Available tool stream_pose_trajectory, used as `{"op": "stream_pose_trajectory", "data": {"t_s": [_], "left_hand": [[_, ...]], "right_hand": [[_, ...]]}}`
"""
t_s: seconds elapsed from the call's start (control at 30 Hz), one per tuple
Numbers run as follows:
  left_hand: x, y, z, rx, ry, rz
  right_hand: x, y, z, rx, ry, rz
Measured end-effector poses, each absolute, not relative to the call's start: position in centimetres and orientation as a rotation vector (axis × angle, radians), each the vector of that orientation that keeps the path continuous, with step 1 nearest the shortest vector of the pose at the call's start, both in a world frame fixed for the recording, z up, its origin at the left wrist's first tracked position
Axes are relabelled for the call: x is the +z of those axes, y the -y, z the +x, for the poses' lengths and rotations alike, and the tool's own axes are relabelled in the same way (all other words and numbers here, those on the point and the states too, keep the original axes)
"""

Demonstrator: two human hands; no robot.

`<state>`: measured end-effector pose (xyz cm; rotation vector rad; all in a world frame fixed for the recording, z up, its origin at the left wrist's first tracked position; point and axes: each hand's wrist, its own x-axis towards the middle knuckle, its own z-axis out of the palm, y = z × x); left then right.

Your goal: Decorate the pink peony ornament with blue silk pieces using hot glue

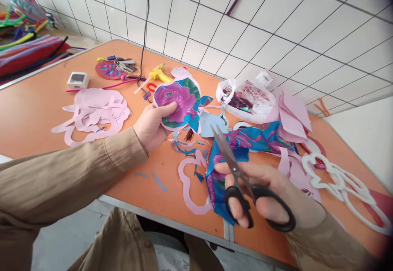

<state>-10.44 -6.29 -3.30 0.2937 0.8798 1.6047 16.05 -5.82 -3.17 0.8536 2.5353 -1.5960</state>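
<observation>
My left hand [155, 125] is closed on a rounded fabric cutout [179, 99] printed with a purple flower, green leaves and blue ground, with a pink edge. The thumb presses on its face. In my right hand [273, 185] are black-handled scissors [235, 168], fingers through the loops, blades slightly parted and pointing up toward the cutout but apart from it. Beneath the scissors lies blue and purple printed fabric [221, 197]. A pink cut-out outline [186, 181] and thin blue scraps [159, 181] rest on the orange table [138, 193] between my hands.
Pink paper-like pieces [100, 113] lie at left, near a small white box [77, 80]. Behind are keys [124, 64], a yellow glue gun [159, 73] and a black cord [145, 29]. A white plastic bag [260, 103] and white outline templates [353, 185] sit at right. A tiled wall [184, 17] bounds the back.
</observation>
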Motion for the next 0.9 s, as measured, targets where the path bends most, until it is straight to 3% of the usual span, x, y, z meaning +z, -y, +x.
{"op": "stream_pose_trajectory", "data": {"t_s": [0.07,0.17,0.37,0.57,0.67,0.9], "left_hand": [[-3.3,6.4,-10.4,1.588,-0.880,0.320],[-3.3,6.5,-10.4,1.563,-0.891,0.338],[-3.5,6.5,-10.4,1.557,-0.859,0.349],[-3.6,6.6,-10.3,1.567,-0.844,0.351],[-3.6,6.6,-10.2,1.562,-0.848,0.340],[-3.3,6.6,-10.0,1.582,-0.858,0.309]], "right_hand": [[-4.5,6.2,15.8,-2.078,-2.182,0.835],[-6.8,6.7,15.1,-2.349,-1.892,0.798],[-8.3,6.4,14.3,-2.278,-1.997,1.001],[-4.0,8.3,13.6,-2.359,-2.029,1.093],[-2.0,9.7,13.2,-2.200,-2.064,1.501],[-2.2,10.0,12.9,-2.215,-2.015,1.523]]}}
